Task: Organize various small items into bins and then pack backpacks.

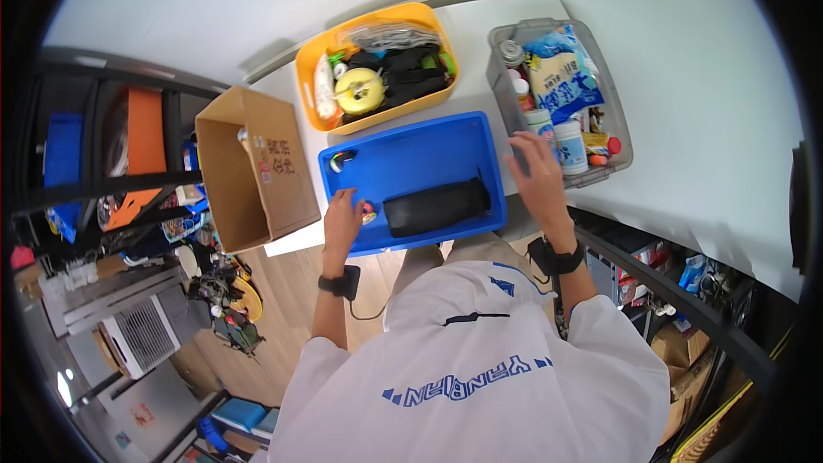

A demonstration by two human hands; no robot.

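A blue plastic tray [411, 148] lies before me on the white table. Inside it are a black pouch-like case [437, 207], a small dark round item with a light rim [341, 161] in the far left corner, and a small reddish round item [368, 212] near the left wall. My left hand [344, 215] is over the tray's left wall, beside the reddish item, fingers slightly bent; whether it touches anything cannot be told. My right hand [537, 173] hovers between the blue tray and a grey plastic bin [614, 96], its fingers apart and nothing held.
A yellow basket [386, 119] of mixed goods stands behind the tray. To the left is an open cardboard box [286, 173]. The grey bin holds bottles, jars and bags. Loaded black-framed shelves flank the table [476, 22] on both sides.
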